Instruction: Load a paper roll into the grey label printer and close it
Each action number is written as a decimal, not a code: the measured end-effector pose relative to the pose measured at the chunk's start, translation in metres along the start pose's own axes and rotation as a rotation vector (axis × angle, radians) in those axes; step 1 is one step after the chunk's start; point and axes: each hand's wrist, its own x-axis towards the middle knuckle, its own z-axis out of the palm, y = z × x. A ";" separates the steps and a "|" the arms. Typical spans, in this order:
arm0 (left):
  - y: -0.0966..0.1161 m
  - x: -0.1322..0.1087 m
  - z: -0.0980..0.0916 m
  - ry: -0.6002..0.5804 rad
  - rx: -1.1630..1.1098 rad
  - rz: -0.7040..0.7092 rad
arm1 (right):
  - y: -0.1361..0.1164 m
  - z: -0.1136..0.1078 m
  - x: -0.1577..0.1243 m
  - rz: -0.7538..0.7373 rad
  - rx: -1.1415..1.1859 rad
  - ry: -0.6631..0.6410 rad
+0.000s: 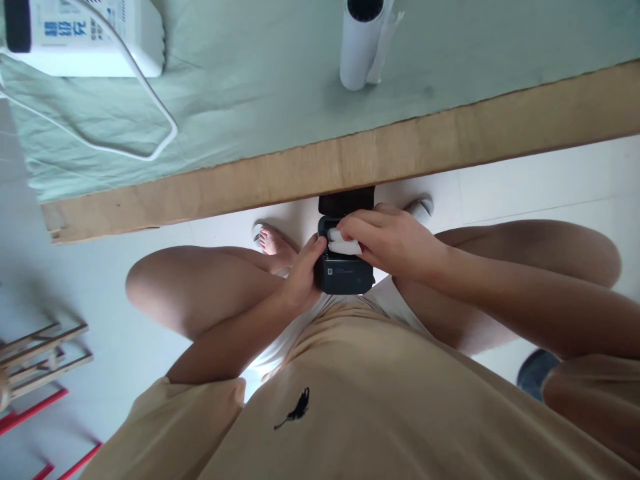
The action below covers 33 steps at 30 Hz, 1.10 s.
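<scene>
My left hand [303, 277] is wrapped round the side of a small dark box-shaped device [346, 279] and holds it above my lap, just below the table edge. Its black lid [346, 201] is swung up and away from me. With closed fingers my right hand [385, 239] grips a white piece that looks like folded tissue or paper [344, 247], at the device's open compartment. The fingers hide part of the white piece and much of the inside. Whether it touches the compartment's floor, I cannot tell.
A table with a green cloth [250, 113] and a bare wooden edge [240, 177] lies ahead. On it stand a white paper roll [356, 57], a white labelled container [115, 40] and a looped white cable [167, 123]. Wooden [47, 360] and red bars [37, 410] show at lower left.
</scene>
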 end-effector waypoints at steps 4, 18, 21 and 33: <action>0.001 -0.001 -0.003 0.000 0.024 0.006 | -0.003 0.001 0.000 -0.092 -0.043 0.012; -0.001 -0.004 -0.004 0.034 0.043 -0.002 | -0.006 -0.014 0.009 0.076 0.001 -0.095; 0.000 -0.003 -0.005 0.065 -0.002 -0.017 | 0.002 -0.019 0.009 0.147 0.225 -0.083; 0.003 -0.006 -0.003 0.113 -0.081 -0.079 | 0.005 0.010 0.002 0.023 0.282 0.129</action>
